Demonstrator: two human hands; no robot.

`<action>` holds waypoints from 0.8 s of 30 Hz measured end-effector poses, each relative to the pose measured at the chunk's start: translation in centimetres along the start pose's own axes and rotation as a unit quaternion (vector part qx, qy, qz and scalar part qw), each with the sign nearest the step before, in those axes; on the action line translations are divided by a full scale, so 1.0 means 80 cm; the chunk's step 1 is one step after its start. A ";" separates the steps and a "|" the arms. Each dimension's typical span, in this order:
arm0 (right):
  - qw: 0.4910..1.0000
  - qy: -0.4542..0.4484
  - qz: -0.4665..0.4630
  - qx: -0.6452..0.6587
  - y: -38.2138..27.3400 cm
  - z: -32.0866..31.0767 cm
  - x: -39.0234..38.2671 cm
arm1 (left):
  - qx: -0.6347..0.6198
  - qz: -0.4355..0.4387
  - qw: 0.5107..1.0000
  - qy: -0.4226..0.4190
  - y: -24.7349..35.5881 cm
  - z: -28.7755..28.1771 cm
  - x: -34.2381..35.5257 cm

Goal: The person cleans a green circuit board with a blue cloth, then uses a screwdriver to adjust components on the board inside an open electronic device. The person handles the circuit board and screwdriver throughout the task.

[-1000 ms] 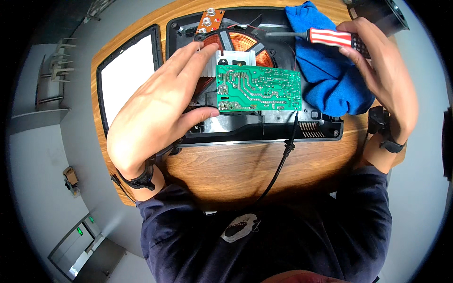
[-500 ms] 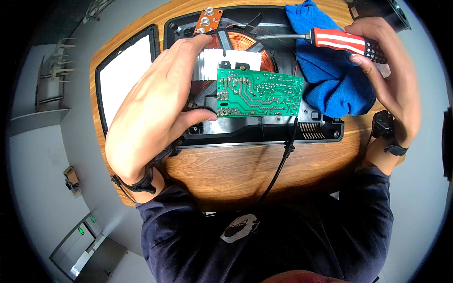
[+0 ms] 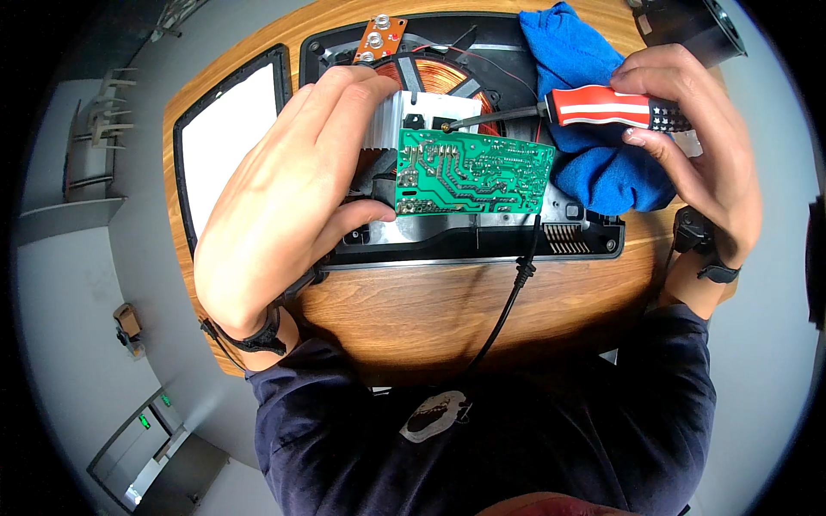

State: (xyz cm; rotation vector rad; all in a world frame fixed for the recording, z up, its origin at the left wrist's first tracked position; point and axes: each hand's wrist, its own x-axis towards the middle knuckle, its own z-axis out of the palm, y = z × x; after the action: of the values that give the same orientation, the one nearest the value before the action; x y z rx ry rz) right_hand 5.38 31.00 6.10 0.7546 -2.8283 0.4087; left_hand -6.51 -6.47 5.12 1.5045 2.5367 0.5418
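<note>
Opened induction cooker base (image 3: pixel 482 245) lies on the wooden worktop (image 3: pixel 413 310), black housing upward, copper coil (image 3: pixel 439 77) exposed toward 12 o'clock; the power cord (image 3: pixel 508 301) leaves the near edge toward 6 o'clock.

Green circuit board (image 3: pixel 473 172) sits over the centre of the housing, solder side up, long axis running 9 to 3 o'clock, its 9 o'clock end touching the left hand (image 3: pixel 284 206); that hand is wrapped about the board's left edge and the aluminium heat sink (image 3: pixel 422 112) behind it, thumb under the near corner, fingers over the top; closed on the assembly.

Right hand (image 3: pixel 697 155) stands at 3 o'clock of the board, well apart from it, closed round the red-and-white handle of the screwdriver (image 3: pixel 602 107); the tool's long axis runs 3 to 9 o'clock, shaft pointing left, tip resting at the board's far edge by the heat sink, about 11 o'clock of the board's centre; whether the tip is seated in a screw head cannot be told at this size.

Governing relation: driver axis nearly parallel with the board's long edge, tip meeting the far edge just beside the left fingers (image 3: pixel 361 95); left hand is the nearer to the board, right hand reaches it only through the tool.

Blue cloth (image 3: pixel 585 163) lies under the driver handle at 2 o'clock of the board; the detached glass top panel (image 3: pixel 228 146) lies flat at 9 o'clock, beside the housing; a small orange board (image 3: pixel 380 39) stands at 12 o'clock.
</note>
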 end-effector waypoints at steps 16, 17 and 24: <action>1.000 0.008 0.006 -0.007 -0.011 -0.001 0.002 | 0.022 0.011 1.000 -0.011 -0.003 -0.002 -0.009; 1.000 0.007 0.005 -0.012 -0.011 -0.001 0.001 | 0.022 0.014 1.000 -0.013 -0.004 -0.002 -0.008; 1.000 0.025 0.011 -0.012 -0.018 -0.002 0.002 | 0.023 0.014 1.000 -0.014 0.000 -0.005 -0.009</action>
State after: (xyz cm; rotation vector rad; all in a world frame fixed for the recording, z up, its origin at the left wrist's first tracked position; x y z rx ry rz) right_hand 6.01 29.80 6.58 0.6991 -2.7928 0.3899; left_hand -6.28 -7.16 5.42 1.5533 2.5284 0.4645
